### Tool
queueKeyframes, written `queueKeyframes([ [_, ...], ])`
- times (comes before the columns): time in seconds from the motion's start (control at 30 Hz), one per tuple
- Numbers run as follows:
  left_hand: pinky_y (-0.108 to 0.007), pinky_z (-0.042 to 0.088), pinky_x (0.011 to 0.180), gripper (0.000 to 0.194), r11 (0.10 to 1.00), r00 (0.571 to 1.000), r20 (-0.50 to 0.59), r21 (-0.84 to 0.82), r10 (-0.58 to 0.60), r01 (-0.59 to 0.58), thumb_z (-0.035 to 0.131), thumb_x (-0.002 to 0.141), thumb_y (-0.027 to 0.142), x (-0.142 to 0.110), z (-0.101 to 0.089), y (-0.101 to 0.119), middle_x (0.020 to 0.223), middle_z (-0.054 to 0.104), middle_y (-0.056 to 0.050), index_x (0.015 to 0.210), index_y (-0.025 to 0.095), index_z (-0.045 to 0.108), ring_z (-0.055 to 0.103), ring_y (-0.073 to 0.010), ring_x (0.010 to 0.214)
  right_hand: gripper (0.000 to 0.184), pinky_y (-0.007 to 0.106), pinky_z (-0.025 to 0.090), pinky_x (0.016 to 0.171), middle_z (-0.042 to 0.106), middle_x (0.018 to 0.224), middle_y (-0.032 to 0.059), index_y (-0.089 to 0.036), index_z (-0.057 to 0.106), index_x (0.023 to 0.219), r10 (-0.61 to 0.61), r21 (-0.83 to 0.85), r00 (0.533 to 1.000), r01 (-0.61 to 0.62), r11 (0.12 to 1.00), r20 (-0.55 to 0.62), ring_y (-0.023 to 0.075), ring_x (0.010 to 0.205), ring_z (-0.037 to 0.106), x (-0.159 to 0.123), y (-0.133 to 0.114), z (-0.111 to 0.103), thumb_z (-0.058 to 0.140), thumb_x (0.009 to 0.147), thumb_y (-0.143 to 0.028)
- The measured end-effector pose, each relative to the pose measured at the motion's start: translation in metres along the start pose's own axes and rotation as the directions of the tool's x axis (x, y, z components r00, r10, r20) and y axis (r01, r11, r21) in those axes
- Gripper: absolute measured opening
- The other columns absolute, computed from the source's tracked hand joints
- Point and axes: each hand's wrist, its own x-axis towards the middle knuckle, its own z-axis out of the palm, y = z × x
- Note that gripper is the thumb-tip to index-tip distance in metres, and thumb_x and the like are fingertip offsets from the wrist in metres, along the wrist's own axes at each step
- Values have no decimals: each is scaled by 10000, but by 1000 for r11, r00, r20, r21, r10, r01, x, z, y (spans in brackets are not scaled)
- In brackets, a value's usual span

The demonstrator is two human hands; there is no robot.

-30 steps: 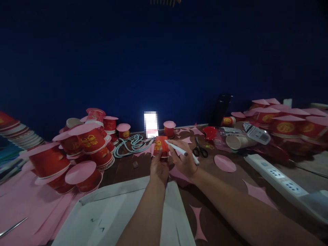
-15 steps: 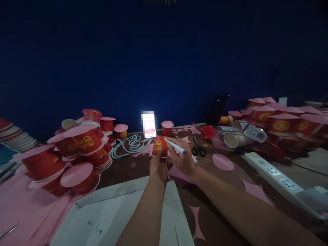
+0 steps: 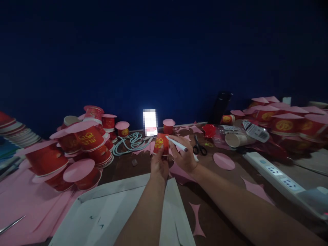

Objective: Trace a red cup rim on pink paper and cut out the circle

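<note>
My left hand point(image 3: 159, 165) is closed around a red paper cup with gold print point(image 3: 161, 143), held upside down over the table's middle. My right hand point(image 3: 185, 158) grips a white pen point(image 3: 179, 147) and rests against the cup's right side, the pen's tip touching the cup's upper edge. Under my hands lie pink paper sheets point(image 3: 179, 171). Black scissors point(image 3: 199, 147) lie just to the right of my right hand.
A heap of red cups with pink paper lids point(image 3: 82, 143) fills the left; more capped cups point(image 3: 287, 123) stand at the right. A white tray point(image 3: 115, 212) lies near me, a power strip point(image 3: 276, 174) at right, coiled cables point(image 3: 130, 141) and a lit phone point(image 3: 150, 122) behind.
Both hands stay on the cup with the pen at its top edge; they have shifted only slightly. The view has drifted a little.
</note>
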Motion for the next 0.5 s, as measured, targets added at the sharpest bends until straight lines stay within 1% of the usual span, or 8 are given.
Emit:
queueKeyframes([
  [0.1,-233,512,561,196,1000,1000,-28,16,1,-1,742,705,213,0,1,1,715,695,-42,877,142,681,640,-132,572,257,411,465,888,690,1070,62,-227,623,1135,-6,-5,1000,7,1000,17,222,978,619,1,0,-1,517,901,-213],
  [0.2,-229,533,652,190,998,998,-15,1,58,-58,732,709,166,-1,3,1,815,718,-59,892,146,682,672,-134,676,260,405,469,873,690,1061,66,-225,617,1141,-12,-9,1000,12,1000,21,221,971,620,1,0,-1,509,905,-217],
  [0.27,-232,538,687,187,998,998,-6,-1,69,-69,726,715,161,-1,3,1,839,723,-62,897,149,684,678,-136,708,253,402,467,870,691,1056,65,-226,617,1133,-15,-16,1000,15,1000,17,219,970,620,1,0,-1,505,906,-215],
  [0.5,-259,546,671,164,1000,1000,-4,-6,24,-24,683,749,159,-3,3,2,798,720,-72,912,138,691,684,-161,700,212,395,461,852,699,1016,64,-217,631,1081,-9,-31,1000,9,999,-10,217,945,623,2,0,0,519,902,-208],
])
